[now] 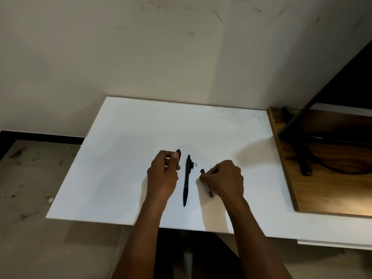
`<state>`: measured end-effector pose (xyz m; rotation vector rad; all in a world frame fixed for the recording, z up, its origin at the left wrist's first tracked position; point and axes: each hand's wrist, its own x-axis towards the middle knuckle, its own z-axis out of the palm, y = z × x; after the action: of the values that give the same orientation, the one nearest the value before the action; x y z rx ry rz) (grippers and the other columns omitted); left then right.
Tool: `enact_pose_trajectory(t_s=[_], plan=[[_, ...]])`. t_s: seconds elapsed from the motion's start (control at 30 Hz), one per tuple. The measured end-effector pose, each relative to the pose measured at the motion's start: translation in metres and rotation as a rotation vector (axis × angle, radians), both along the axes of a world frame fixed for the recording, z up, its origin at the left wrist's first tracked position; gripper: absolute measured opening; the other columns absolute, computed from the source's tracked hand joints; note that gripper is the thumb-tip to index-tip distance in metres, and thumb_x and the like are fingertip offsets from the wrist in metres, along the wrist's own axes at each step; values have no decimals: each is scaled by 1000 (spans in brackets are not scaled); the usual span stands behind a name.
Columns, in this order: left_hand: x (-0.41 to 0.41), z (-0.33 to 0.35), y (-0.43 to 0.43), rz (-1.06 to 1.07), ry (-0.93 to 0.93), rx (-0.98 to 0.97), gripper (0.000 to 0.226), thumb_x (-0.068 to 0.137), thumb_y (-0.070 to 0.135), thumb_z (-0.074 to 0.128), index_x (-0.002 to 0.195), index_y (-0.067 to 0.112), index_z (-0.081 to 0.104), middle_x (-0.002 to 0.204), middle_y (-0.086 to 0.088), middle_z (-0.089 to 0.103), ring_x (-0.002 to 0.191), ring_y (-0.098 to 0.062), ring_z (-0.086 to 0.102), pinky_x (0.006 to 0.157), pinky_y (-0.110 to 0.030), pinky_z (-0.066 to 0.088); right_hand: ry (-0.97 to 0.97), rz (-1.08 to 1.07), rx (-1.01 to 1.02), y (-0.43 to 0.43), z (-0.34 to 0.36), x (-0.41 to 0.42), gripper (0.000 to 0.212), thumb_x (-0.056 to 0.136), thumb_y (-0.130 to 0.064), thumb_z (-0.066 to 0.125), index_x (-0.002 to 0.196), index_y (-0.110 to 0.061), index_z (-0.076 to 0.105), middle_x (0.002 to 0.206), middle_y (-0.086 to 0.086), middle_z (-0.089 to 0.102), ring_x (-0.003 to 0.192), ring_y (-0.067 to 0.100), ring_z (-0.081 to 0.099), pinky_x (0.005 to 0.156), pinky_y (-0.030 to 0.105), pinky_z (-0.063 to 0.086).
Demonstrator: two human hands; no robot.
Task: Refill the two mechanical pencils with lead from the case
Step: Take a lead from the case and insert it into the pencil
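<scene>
You work at a white counter set against a scuffed beige wall. Your left hand is closed around 1 dark pencil; your right hand pinches the lead case. Between them lies the second pencil, with 2 small caps just beyond.

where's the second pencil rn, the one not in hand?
Head view: the loose pencil lies on the white board, between the left hand and right hand.
</scene>
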<state>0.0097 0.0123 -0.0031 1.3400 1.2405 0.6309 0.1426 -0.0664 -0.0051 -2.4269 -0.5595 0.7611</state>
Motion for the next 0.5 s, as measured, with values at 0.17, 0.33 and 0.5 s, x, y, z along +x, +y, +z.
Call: enact_pose_trajectory(t_s=[0.17, 0.33, 0.5], plan=[[2, 3, 0, -20, -73, -97, 33, 96, 46, 59, 101, 15, 68, 70, 4, 61, 59, -14, 51, 60, -29, 40, 197, -69, 264, -3, 2, 9, 14, 77, -22, 83, 75, -10, 77, 71, 6, 76, 65, 16, 69, 55, 22, 47], [5, 6, -4, -98, -104, -62, 15, 82, 35, 79, 94, 25, 78, 73, 14, 69, 55, -1, 54, 65, -24, 42, 514, -67, 644, -7, 15, 16, 20, 85, -18, 80, 102, -9, 73, 83, 10, 80, 71, 18, 71, 59, 23, 49], [9, 10, -6, -108, -127, -33, 18, 74, 31, 86, 91, 28, 81, 85, 11, 79, 71, 2, 67, 64, -21, 46, 583, -20, 723, -6, 18, 11, 16, 83, -18, 80, 97, -13, 74, 87, 9, 80, 78, 17, 75, 71, 28, 50]])
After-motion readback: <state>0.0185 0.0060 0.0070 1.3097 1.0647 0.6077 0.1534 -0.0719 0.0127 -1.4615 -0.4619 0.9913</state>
